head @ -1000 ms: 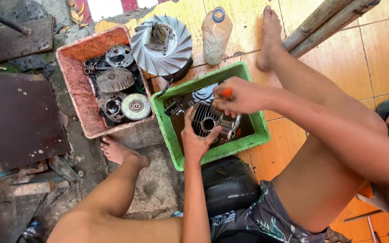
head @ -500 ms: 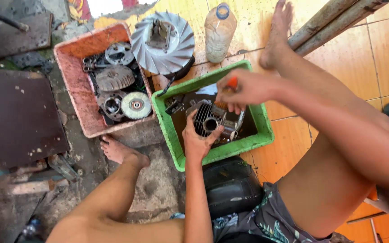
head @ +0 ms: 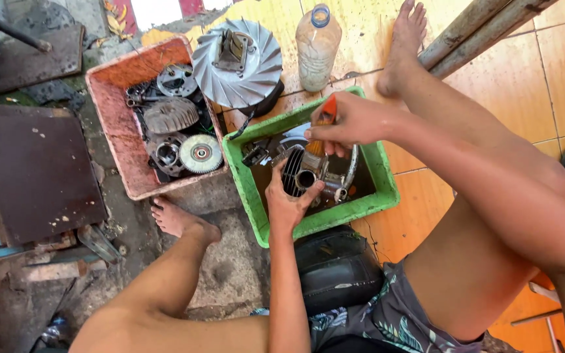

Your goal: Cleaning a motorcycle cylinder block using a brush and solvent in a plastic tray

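We see a dark rust-brown metal sheet [head: 31,173] lying flat at the left on the rough ground. Beside it stands a faded red plastic crate [head: 109,111] holding round metal engine parts, among them a silvery pulley disc [head: 201,153]. Leaning on its far corner is a large silver finned fan wheel [head: 237,62]. Right of that stands a clear plastic bottle with a blue cap [head: 317,46] on the orange tiled floor [head: 557,78].

In front of us sits a green plastic tub [head: 250,186] with dark liquid in it. Over it, our left hand [head: 287,204] grips a finned grey metal engine cylinder [head: 302,173] from below, the fingers curled up around its side and the thumb pressed against its near edge. Our right hand [head: 351,124] comes in from the right, its fingers pinched together around an orange-handled brush [head: 322,127] whose bristles touch the top of the cylinder. Our bare feet rest on either side of the tub.
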